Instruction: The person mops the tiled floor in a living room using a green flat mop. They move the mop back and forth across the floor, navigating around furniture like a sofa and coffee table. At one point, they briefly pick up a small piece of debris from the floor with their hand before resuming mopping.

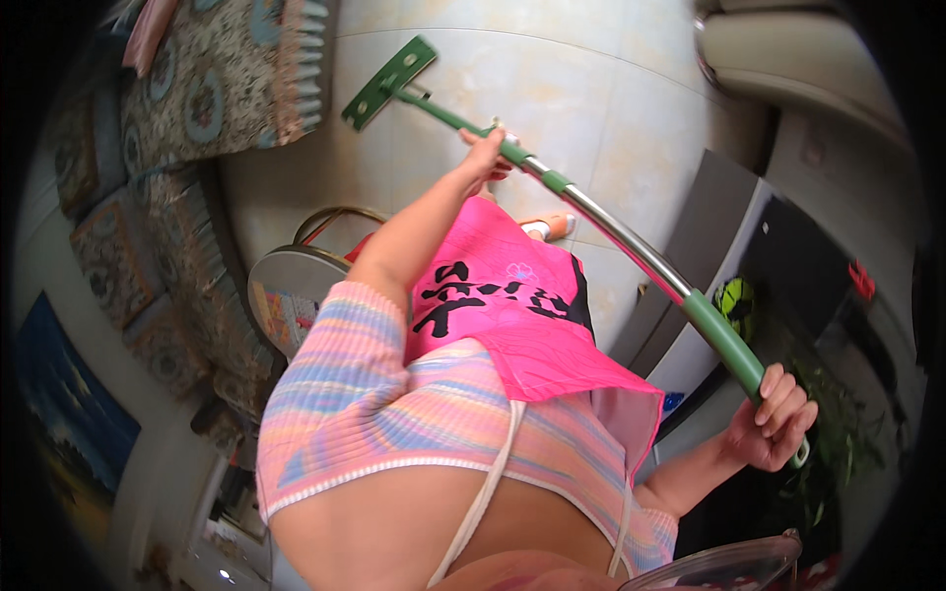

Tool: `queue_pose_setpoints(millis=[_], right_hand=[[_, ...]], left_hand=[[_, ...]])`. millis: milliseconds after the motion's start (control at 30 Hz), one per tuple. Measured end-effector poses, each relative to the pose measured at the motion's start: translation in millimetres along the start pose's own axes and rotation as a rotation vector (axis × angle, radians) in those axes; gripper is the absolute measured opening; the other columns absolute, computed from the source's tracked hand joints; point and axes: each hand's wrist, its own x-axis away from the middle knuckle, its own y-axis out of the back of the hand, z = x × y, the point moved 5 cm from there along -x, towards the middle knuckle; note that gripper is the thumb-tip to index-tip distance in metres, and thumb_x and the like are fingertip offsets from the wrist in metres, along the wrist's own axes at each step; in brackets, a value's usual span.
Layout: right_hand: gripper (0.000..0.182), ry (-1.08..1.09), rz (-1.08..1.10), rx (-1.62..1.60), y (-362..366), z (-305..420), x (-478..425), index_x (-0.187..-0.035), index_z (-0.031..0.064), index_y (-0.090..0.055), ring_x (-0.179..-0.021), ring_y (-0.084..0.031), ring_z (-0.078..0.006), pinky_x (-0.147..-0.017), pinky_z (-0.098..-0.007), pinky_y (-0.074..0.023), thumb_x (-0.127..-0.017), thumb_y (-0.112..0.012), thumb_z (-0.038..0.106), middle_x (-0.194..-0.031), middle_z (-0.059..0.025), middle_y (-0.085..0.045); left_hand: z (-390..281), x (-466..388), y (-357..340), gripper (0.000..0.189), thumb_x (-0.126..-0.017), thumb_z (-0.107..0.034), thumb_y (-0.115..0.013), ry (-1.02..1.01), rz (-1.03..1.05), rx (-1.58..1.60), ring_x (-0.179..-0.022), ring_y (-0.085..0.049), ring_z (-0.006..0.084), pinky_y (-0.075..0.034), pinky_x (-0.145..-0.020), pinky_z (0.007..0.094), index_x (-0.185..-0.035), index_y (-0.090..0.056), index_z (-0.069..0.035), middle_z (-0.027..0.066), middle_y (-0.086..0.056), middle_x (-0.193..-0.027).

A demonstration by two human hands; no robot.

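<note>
A flat mop frame with a telescopic handle slants across the view, held off the floor in both hands. Its green rectangular head is at the upper left and shows no pad on the visible side. My left hand grips the green sleeve near the handle's end, at the lower right. My right hand is closed around the green lower part of the pole, not far from the head. A pink apron with black markings hangs beneath the pole.
Light floor tiles lie ahead. At the left stand a sofa with patterned covers and a table with a frilled cloth. A round stool is by my right side. A grey and white cabinet and green plant stand at the right.
</note>
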Motion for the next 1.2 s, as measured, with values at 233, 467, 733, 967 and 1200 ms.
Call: queue_pose_setpoints(millis=[233, 467, 733, 967, 1200], right_hand=[[0.027, 0.167, 0.244, 0.114, 88, 84, 73, -0.05, 0.0125, -0.036, -0.038, -0.041, -0.0078, -0.052, -0.023, -0.0385, -0.073, -0.049, 0.01, -0.043, 0.0036, -0.043], [0.029, 0.296, -0.129, 0.306, 186, 180, 235, -0.049, 0.0149, -0.034, -0.04, -0.036, -0.006, -0.053, -0.0226, -0.0327, -0.073, -0.05, 0.015, -0.042, 0.0057, -0.036], [0.029, 0.346, -0.828, 0.476, 198, 243, 428, -0.057, 0.0141, -0.033, -0.039, -0.03, -0.0077, -0.045, -0.0234, -0.0269, -0.085, -0.04, 0.02, -0.044, 0.003, -0.025], [0.028, 0.558, -0.788, 0.42, 205, 243, 423, -0.058, 0.0119, -0.033, -0.037, -0.028, -0.0109, -0.041, -0.0279, -0.0276, -0.086, -0.034, 0.019, -0.045, 0.0018, -0.024], [0.02, 0.44, -0.408, 0.231, 262, 151, 237, -0.056, 0.0122, -0.036, -0.041, -0.034, -0.0105, -0.049, -0.0271, -0.0286, -0.075, -0.04, 0.014, -0.045, 0.0005, -0.035]], left_hand=[[63, 52, -123, 0.024, -0.079, -0.029, -0.053, 0.082, 0.24, 0.006, -0.059, -0.051, 0.0095, -0.04, -0.053, 0.0219, -0.093, -0.049, -0.009, 0.0006, -0.062, -0.081], [171, 64, -299, 0.061, -0.075, -0.037, -0.055, 0.124, 0.48, -0.413, -0.066, -0.057, 0.0202, -0.049, -0.055, 0.0324, -0.111, -0.021, -0.002, 0.0114, -0.055, -0.087], [346, 184, -370, 0.102, -0.077, -0.031, -0.053, 0.416, 0.606, -0.822, -0.053, -0.057, 0.0201, -0.05, -0.045, 0.034, -0.117, 0.036, -0.002, 0.0136, -0.054, -0.087], [336, 176, -383, 0.083, -0.071, -0.017, -0.061, 0.385, 0.467, -0.679, -0.052, -0.053, 0.0138, -0.048, -0.045, 0.0282, -0.117, 0.006, 0.001, 0.0067, -0.051, -0.066], [189, 57, -287, 0.019, -0.077, -0.026, -0.058, 0.139, 0.291, -0.286, -0.056, -0.054, 0.0158, -0.045, -0.053, 0.0282, -0.082, -0.053, -0.008, 0.0049, -0.057, -0.074]])
